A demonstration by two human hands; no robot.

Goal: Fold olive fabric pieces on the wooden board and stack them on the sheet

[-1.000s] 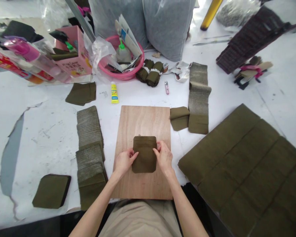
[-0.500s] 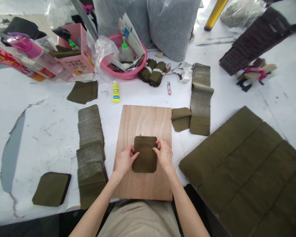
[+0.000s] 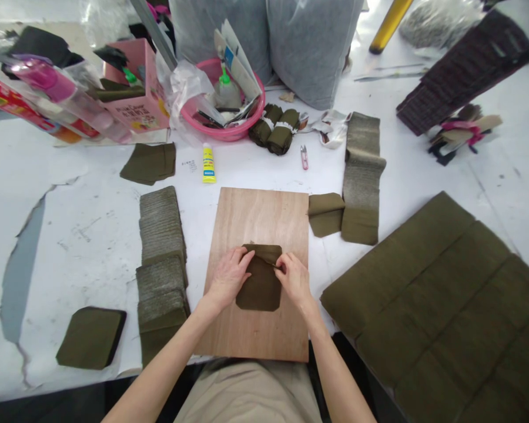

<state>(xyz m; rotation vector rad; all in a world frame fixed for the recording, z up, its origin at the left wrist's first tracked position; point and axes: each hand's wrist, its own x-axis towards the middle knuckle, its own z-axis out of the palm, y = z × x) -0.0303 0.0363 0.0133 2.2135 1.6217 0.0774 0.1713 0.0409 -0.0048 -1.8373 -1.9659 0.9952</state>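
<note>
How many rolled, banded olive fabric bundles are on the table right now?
2. Both rolled bundles lie side by side just right of the pink basin: one nearer the basin, the other beside it. More may be hidden inside the basin or bags.

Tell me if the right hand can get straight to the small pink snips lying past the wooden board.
Probably yes: the right hand is busy on the olive fabric piece, but bare wooden board and table lie between it and the snips.
</note>
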